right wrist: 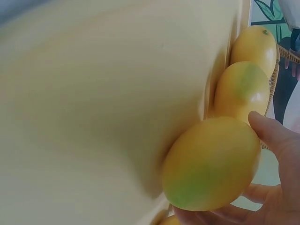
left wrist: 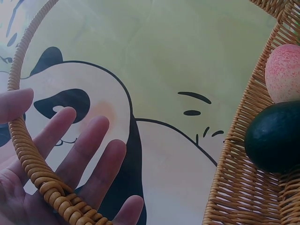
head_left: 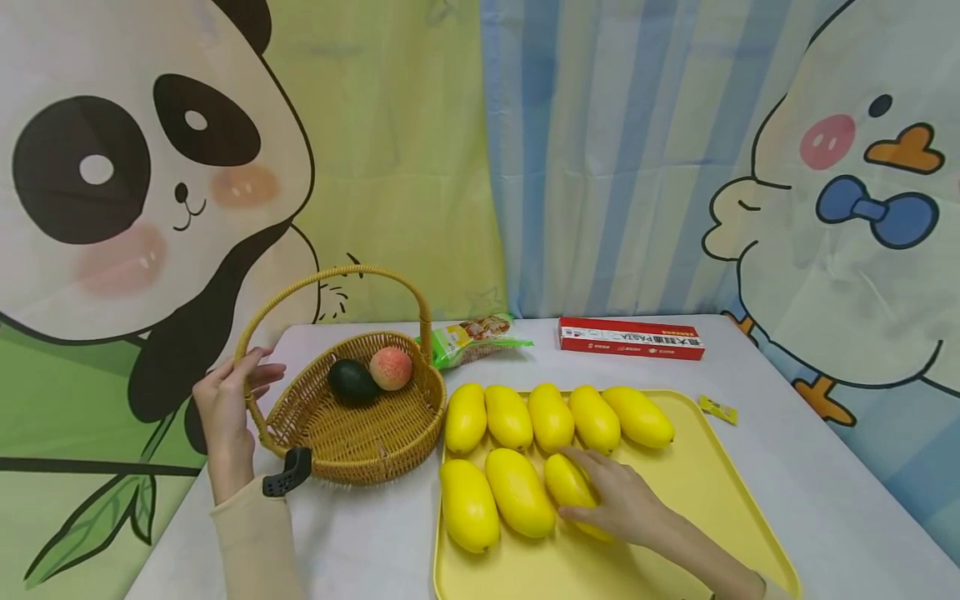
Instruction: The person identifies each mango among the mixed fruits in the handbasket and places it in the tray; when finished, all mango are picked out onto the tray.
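Observation:
My right hand grips a yellow mango at the right end of the front row on the yellow tray. Its thumb lies along one side of the fruit, with fingers on the other. Several more mangoes lie in two rows on the tray. At the left, my left hand touches the handle of a wicker basket. The thumb crosses the handle while the fingers spread out behind it. Inside the basket sit a dark green avocado and a pink peach.
Behind the basket and tray lie a green snack bag and a red pasta box. A small yellow packet is right of the tray. Printed curtains hang behind the white table.

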Available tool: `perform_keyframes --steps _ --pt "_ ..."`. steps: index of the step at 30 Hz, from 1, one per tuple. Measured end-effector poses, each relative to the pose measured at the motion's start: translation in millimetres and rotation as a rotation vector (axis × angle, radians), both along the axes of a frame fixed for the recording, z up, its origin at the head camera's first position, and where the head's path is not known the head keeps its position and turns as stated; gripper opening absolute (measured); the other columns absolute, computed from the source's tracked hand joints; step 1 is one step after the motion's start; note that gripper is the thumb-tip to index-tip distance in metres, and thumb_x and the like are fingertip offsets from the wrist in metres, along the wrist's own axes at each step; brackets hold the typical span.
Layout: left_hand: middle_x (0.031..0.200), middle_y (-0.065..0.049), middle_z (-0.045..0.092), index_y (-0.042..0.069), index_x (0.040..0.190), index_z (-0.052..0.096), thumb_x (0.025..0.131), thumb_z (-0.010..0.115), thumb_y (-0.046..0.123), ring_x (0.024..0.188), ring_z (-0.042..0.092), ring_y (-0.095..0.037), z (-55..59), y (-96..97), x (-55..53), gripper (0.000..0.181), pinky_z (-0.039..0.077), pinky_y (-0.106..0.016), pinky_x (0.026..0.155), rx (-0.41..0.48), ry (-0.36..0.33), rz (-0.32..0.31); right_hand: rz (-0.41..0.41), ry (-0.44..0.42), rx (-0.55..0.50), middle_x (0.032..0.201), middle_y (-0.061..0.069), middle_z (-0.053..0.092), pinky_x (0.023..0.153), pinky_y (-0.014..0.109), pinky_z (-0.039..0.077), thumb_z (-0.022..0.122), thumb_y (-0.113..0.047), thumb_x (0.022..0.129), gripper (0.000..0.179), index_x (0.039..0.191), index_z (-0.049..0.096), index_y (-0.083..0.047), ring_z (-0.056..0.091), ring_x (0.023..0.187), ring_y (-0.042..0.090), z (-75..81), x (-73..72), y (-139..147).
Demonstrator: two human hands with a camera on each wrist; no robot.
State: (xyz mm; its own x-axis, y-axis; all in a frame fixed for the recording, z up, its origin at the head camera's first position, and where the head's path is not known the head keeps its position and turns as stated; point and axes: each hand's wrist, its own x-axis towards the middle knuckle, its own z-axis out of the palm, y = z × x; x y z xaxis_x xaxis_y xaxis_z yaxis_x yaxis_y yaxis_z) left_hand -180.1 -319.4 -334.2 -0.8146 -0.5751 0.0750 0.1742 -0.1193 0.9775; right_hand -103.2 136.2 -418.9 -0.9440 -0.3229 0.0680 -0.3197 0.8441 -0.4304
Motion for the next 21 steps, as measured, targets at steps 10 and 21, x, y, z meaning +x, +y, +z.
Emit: perform_keyframes --steps 10,21 --pt "0.066 0.002 0.071 0.009 0.094 0.076 0.089 0.069 0.027 0.062 0.069 -0.01 -3.7 -1.9 -2.7 0.02 0.045 -0.025 0.068 -0.001 0.04 0.026 -0.022 0.01 -0.032 0.127 0.011 0.061 0.092 0.05 0.049 0.076 -0.045 0.079 0.07 0.135 0.053 -0.01 0.06 0.112 0.031 10.7 0.1 -0.4" --pt "0.118 -0.009 0.062 0.014 0.139 0.05 0.09 0.064 0.03 0.111 0.056 -0.027 -1.0 27.2 2.8 0.054 0.039 -0.048 0.095 -0.567 -0.061 0.315 -0.065 0.071 -0.081 0.127 0.009 0.061 0.086 0.047 0.052 0.075 -0.035 0.083 0.061 0.134 0.054 -0.012 0.062 0.107 0.028 18.2 -2.4 11.4"
